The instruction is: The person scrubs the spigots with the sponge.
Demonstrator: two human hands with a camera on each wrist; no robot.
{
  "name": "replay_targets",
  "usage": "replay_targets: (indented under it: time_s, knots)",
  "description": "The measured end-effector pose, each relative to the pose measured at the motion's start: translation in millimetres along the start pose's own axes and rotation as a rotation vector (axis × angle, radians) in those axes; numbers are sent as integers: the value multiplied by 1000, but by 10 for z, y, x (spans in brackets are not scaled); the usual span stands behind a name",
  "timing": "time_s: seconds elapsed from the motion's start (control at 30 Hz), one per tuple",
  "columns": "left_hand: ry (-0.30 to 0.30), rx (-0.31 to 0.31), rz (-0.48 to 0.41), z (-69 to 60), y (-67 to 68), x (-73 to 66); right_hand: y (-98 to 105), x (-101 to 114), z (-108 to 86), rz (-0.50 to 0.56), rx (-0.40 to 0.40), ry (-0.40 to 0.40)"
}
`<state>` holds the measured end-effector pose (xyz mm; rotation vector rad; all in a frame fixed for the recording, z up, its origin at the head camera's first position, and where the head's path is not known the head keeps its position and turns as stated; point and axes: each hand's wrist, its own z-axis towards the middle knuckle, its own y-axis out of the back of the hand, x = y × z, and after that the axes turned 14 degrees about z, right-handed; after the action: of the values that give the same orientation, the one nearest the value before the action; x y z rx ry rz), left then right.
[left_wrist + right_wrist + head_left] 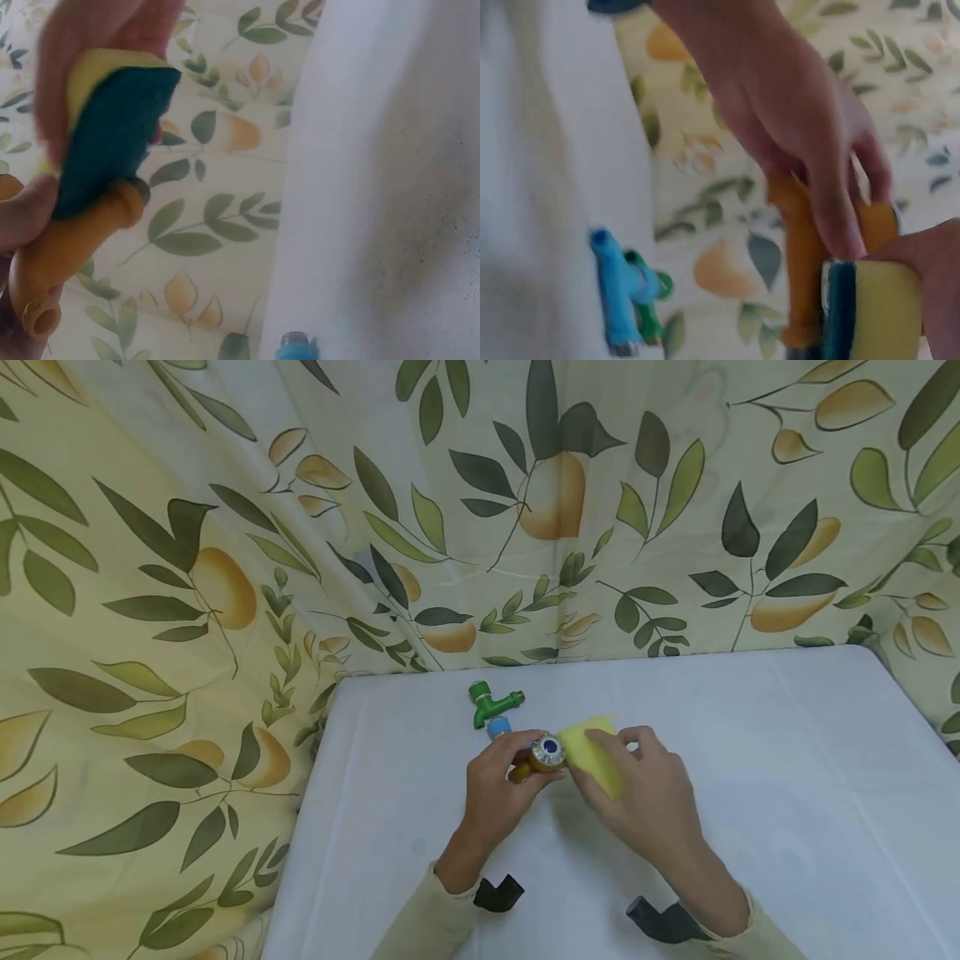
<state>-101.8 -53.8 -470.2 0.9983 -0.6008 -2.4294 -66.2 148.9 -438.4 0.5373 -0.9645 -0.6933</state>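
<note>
My left hand (498,781) grips an orange tap (75,244) with a clear, blue-centred knob (550,748), held above the table. In my right hand (648,789) is a yellow sponge (596,756), pinched between thumb and fingers. Its dark teal scouring side (116,135) lies against the tap's pipe near the end in the left wrist view. The right wrist view shows the left fingers (832,217) wrapped over the orange body (802,262), with the sponge (885,311) beside it.
A green tap (491,703) lies on the white table (787,760) beyond my hands, with a blue tap (498,727) just nearer, partly hidden by my left hand. A leaf-patterned curtain (480,552) hangs behind the table's far edge.
</note>
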Motion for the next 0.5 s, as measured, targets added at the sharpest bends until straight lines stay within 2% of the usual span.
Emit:
replay_targets:
  time_s: [0.17, 0.27, 0.37, 0.43, 0.5]
  knots:
    - [-4, -29, 39, 5, 9, -42, -80, -40, -17, 24, -45, -6]
    - [-31, -52, 76, 7, 16, -47, -107, -66, -27, 36, -59, 22]
    - [-32, -59, 83, 3, 18, -51, -124, -88, -33, 31, -71, 55]
    - [7, -51, 49, -7, 12, -57, -134, -106, -37, 30, -99, 70]
    - [79, -46, -6, -18, 5, -68, -146, -119, -51, 39, -117, 87]
